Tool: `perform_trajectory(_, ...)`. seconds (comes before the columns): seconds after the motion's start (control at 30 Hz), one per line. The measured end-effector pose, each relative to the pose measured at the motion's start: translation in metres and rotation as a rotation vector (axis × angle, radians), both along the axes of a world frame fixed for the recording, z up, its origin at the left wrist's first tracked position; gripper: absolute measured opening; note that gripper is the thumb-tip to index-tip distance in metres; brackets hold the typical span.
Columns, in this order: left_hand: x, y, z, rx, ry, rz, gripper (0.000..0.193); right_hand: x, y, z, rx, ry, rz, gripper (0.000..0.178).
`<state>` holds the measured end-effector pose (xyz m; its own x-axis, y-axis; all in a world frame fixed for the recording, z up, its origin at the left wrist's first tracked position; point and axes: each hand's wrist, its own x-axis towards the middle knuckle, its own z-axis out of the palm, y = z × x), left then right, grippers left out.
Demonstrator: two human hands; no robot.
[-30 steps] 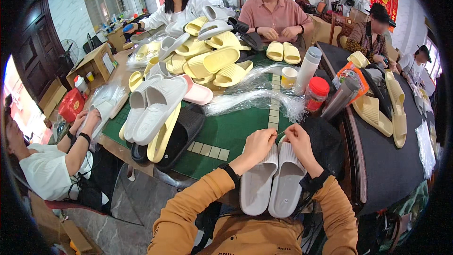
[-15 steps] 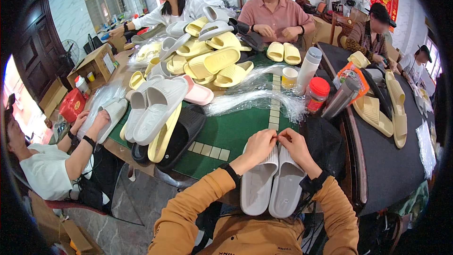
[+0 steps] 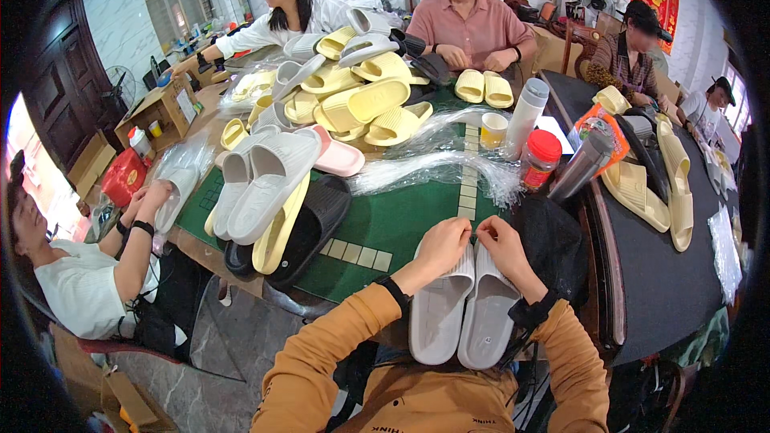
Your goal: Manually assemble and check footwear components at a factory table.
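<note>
A pair of grey slide slippers lies side by side at the table's near edge, the left slipper (image 3: 438, 325) and the right slipper (image 3: 486, 321) with their toes pointing away from me. My left hand (image 3: 443, 245) is over the left slipper's strap, its thumb and fingers pinched together. Over the right slipper's strap, my right hand (image 3: 504, 247) is closed in a similar pinch. The fingertips face each other with a small gap between them. Whatever they pinch is too small to make out. Both hands partly hide the straps.
A bundle of clear plastic ties (image 3: 441, 172) lies beyond my hands. Left of them are stacked grey slippers (image 3: 277, 184) and a pile of yellow slippers (image 3: 361, 104). A red-lidded jar (image 3: 541, 160) and a grey flask (image 3: 581, 164) stand right. Co-workers sit around the tables.
My fingertips have moved slightly apart; the slippers beneath stay put. The left co-worker's grey slipper is now more covered by clear plastic. A bright screen shows behind the red-lidded jar.
</note>
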<state>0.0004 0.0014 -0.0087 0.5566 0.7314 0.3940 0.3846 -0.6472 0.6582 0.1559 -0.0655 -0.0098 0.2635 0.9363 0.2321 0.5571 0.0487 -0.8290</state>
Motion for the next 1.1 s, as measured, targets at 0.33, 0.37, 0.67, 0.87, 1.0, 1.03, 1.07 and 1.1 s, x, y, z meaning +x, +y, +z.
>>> perform_trajectory(0.33,0.001,0.001,-0.003,0.003,0.008,-0.015,0.014,0.005,0.002,-0.007,0.046,0.110,-0.063,0.013)
perform_trajectory(0.37,0.001,0.001,-0.003,-0.004,0.009,-0.025,0.014,0.006,0.001,-0.007,0.018,0.082,-0.044,0.013)
perform_trajectory(0.67,-0.002,-0.001,0.001,0.022,-0.040,-0.064,0.009,-0.004,-0.002,0.005,-0.012,0.105,0.042,0.013)
perform_trajectory(0.87,0.000,0.000,0.004,0.009,0.003,-0.029,0.012,0.013,0.004,-0.014,0.056,0.196,-0.057,0.012)
perform_trajectory(1.0,0.000,0.001,0.000,0.007,0.000,-0.028,0.012,0.020,0.011,-0.031,0.114,0.382,-0.110,0.013)
perform_trajectory(1.03,-0.001,0.002,0.000,0.005,0.009,-0.024,0.012,0.019,0.011,-0.031,0.113,0.382,-0.109,0.013)
perform_trajectory(1.07,-0.001,0.002,0.000,0.003,0.017,-0.020,0.012,0.019,0.011,-0.031,0.107,0.426,-0.117,0.012)
perform_trajectory(1.1,-0.002,0.002,-0.001,0.002,0.018,-0.013,0.012,0.017,0.011,-0.029,0.099,0.472,-0.119,0.011)
